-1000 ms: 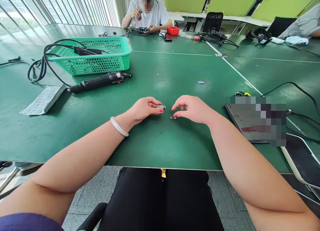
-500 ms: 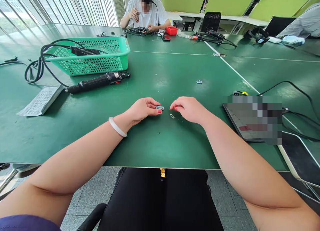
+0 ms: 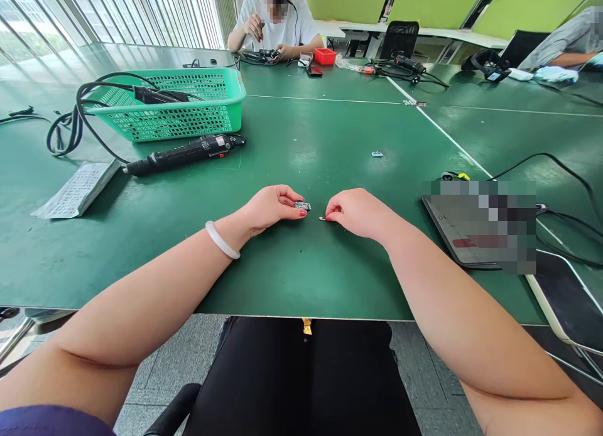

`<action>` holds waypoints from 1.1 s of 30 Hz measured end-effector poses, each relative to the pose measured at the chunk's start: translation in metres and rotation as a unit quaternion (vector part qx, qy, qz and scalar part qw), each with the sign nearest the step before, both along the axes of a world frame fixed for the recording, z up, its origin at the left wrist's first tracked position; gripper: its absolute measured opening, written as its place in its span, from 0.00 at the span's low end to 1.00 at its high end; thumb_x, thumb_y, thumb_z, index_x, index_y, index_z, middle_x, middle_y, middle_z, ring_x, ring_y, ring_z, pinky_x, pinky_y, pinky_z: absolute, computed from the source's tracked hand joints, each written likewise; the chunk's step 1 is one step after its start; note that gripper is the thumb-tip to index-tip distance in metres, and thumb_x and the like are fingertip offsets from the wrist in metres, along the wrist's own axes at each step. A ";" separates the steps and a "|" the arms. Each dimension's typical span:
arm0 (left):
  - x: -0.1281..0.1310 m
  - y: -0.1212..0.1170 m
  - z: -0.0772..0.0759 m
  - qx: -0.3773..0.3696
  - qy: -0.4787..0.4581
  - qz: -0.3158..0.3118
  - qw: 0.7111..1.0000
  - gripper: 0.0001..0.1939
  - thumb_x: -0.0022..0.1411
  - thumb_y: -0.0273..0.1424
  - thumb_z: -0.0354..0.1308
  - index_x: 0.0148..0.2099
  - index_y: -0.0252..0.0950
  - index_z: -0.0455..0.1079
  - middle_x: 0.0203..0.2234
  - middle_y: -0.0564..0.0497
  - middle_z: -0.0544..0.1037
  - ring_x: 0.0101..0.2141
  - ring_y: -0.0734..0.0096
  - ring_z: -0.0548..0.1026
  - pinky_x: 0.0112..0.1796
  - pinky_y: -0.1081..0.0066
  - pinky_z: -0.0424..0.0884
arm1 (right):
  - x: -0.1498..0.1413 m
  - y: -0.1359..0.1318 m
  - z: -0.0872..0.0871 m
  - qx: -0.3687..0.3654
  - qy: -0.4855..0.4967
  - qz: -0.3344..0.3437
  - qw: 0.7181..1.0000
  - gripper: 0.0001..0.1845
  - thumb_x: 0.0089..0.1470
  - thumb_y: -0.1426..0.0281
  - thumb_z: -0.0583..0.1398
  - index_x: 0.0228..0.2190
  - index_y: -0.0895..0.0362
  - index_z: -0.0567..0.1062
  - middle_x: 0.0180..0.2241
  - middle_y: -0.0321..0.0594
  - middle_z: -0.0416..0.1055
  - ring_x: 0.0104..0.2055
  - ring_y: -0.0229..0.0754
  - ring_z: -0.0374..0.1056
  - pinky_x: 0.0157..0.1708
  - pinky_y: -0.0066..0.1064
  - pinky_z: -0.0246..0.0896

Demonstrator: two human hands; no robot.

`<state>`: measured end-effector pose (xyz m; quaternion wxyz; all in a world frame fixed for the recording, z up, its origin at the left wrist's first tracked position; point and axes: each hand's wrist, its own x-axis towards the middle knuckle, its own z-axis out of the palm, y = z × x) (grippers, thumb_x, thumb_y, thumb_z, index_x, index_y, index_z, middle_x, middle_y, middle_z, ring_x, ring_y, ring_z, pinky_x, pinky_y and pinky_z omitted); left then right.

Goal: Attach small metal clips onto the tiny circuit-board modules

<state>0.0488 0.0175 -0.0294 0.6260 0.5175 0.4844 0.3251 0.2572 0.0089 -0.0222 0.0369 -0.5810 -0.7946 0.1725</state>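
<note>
Between the thumb and fingers of my left hand (image 3: 272, 203) is a small circuit board (image 3: 303, 206), held just above the green table (image 3: 282, 266). My right hand (image 3: 358, 211) pinches a tiny, light, frame-like rectangular piece (image 3: 323, 218) at its fingertips. Only one end of that piece shows; the fingers cover the rest. The two hands are a short way apart, with the board and the piece facing each other across the gap. Farther out on the table lies another small grey-blue part (image 3: 377, 154), which neither hand touches.
At left stand a green plastic basket (image 3: 188, 119) with a cable, a black electric screwdriver (image 3: 183, 156) and a paper pad (image 3: 78, 191). A dark flat device (image 3: 466, 235) and a phone (image 3: 568, 291) lie right. Across the table, a person (image 3: 277, 27) handles dark equipment.
My right hand has come down and closed its fingertips on the tiny rectangular piece, which lay on the table before. My left hand keeps the circuit board in nearly the same place.
</note>
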 end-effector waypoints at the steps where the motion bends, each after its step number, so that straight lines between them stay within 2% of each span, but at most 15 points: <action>1: 0.000 0.000 0.000 0.003 0.000 -0.004 1.000 0.15 0.43 0.16 0.69 0.33 0.30 0.69 0.25 0.52 0.80 0.29 0.75 0.77 0.42 0.66 0.71 | -0.001 0.001 -0.001 0.012 -0.009 0.010 1.000 0.09 0.55 0.72 0.57 0.27 0.55 0.77 0.34 0.39 0.75 0.33 0.40 0.67 0.30 0.33 0.57; 4: -0.001 0.001 -0.002 0.013 0.005 -0.015 1.000 0.15 0.43 0.17 0.70 0.33 0.31 0.69 0.26 0.50 0.80 0.30 0.74 0.77 0.42 0.66 0.71 | -0.001 0.002 -0.004 0.039 -0.022 0.033 0.998 0.10 0.55 0.74 0.56 0.27 0.56 0.77 0.35 0.41 0.75 0.36 0.42 0.67 0.32 0.34 0.57; 7: -0.001 0.001 -0.003 0.015 0.026 -0.019 0.999 0.15 0.44 0.17 0.69 0.34 0.31 0.70 0.27 0.50 0.80 0.30 0.74 0.77 0.42 0.65 0.71 | -0.001 0.001 -0.004 0.047 -0.003 0.026 0.999 0.11 0.55 0.74 0.56 0.26 0.57 0.76 0.35 0.42 0.74 0.35 0.42 0.66 0.31 0.34 0.57; 11: 0.000 0.000 -0.003 0.024 0.036 -0.026 0.999 0.15 0.44 0.16 0.69 0.34 0.30 0.70 0.27 0.50 0.80 0.28 0.75 0.77 0.40 0.66 0.71 | -0.006 -0.005 0.003 0.105 0.086 0.003 0.991 0.11 0.56 0.73 0.56 0.26 0.56 0.77 0.32 0.40 0.73 0.32 0.40 0.65 0.31 0.33 0.57; 15: 0.000 -0.001 -0.003 0.026 0.011 -0.039 0.999 0.15 0.43 0.16 0.69 0.33 0.30 0.69 0.26 0.51 0.80 0.27 0.76 0.76 0.38 0.68 0.72 | -0.017 -0.012 0.005 0.148 0.164 0.020 0.975 0.08 0.55 0.73 0.58 0.27 0.56 0.77 0.29 0.38 0.72 0.31 0.38 0.64 0.31 0.32 0.56; 22: -0.001 0.000 -0.003 0.035 0.030 -0.047 0.998 0.15 0.44 0.16 0.68 0.34 0.30 0.69 0.24 0.52 0.80 0.26 0.78 0.76 0.38 0.69 0.72 | -0.027 -0.014 -0.003 0.131 0.172 0.034 0.976 0.09 0.55 0.74 0.57 0.27 0.56 0.77 0.28 0.38 0.72 0.30 0.38 0.64 0.31 0.32 0.56; 33: 0.001 -0.001 -0.002 0.038 0.038 -0.052 0.997 0.14 0.44 0.16 0.68 0.34 0.30 0.69 0.25 0.52 0.80 0.26 0.77 0.76 0.38 0.68 0.72 | -0.027 -0.015 -0.002 0.127 0.175 0.017 0.976 0.09 0.55 0.72 0.58 0.27 0.56 0.78 0.28 0.38 0.71 0.30 0.38 0.63 0.30 0.31 0.55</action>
